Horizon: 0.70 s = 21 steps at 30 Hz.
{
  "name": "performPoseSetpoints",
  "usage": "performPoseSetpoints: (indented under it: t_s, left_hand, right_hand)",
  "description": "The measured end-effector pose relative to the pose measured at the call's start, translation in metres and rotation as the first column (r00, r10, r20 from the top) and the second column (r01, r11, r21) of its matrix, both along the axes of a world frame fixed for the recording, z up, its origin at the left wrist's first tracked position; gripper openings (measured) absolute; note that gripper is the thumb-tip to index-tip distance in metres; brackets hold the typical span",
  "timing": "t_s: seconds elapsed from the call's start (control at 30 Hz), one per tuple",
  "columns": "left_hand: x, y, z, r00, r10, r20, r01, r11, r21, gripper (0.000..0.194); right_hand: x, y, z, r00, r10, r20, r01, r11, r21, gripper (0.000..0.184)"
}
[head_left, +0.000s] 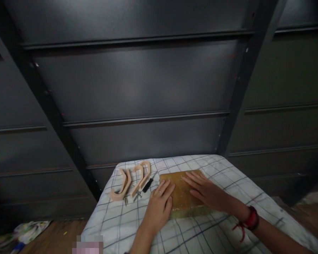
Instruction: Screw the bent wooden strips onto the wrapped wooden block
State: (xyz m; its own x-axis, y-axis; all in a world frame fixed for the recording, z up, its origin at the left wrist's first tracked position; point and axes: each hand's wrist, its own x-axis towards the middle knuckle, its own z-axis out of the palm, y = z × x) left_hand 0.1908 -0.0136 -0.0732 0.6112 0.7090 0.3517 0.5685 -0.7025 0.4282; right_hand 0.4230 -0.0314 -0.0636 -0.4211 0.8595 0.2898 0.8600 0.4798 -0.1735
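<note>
A flat yellow-brown rectangular block (181,195), perhaps wood, lies on a table covered with a white checked cloth (214,240). Its near side face looks greenish. My left hand (161,201) rests on the block's left edge, with fingers stretched out. On the right part of its top lies my right hand (204,188), flat and with fingers apart; a red band circles that wrist. Left of the block is a screwdriver (147,185) with a black handle. Several curved pale wooden pieces (124,185) lie farther left, with small screws (137,195) near them.
Dark grey metal panels (137,81) with ribs and uprights stand right behind the table. On the brown floor (60,236) at the lower left are crumpled plastic bags (31,231). A blurred-out patch covers part of the lower left.
</note>
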Motion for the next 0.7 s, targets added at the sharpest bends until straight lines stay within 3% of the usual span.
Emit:
performPoseSetpoints:
  t_s: [0.17,0.23,0.33,0.43,0.57,0.7]
  left_hand:
    - [-0.01,0.006,0.003,1.0,0.01,-0.024,-0.008,0.993,0.119,0.037]
    - [-0.022,0.016,0.005,0.992,0.126,-0.006,-0.122,0.97,0.211,0.036]
    - [-0.044,0.032,0.006,0.872,0.486,0.06,-0.48,0.826,0.294,0.034]
    - [-0.06,0.039,0.005,0.756,0.649,0.086,-0.643,0.712,0.284,0.034]
    - [-0.067,0.037,0.002,0.678,0.731,0.073,-0.717,0.637,0.283,0.037]
    - [-0.068,0.035,-0.001,0.637,0.771,0.018,-0.744,0.608,0.278,0.038]
  right_hand:
    - [0.003,-0.002,0.017,0.999,-0.01,0.045,0.01,1.0,0.003,0.036]
    - [-0.007,0.007,0.033,0.998,0.021,0.058,-0.021,1.0,0.006,0.033]
    - [-0.035,0.028,0.06,0.99,0.118,0.072,-0.119,0.993,0.001,0.031]
    - [-0.071,0.053,0.073,0.966,0.244,0.088,-0.242,0.97,-0.037,0.029]
    - [-0.112,0.085,0.063,0.942,0.313,0.119,-0.303,0.948,-0.099,0.027]
    - [-0.135,0.106,0.043,0.935,0.327,0.138,-0.307,0.94,-0.15,0.027]
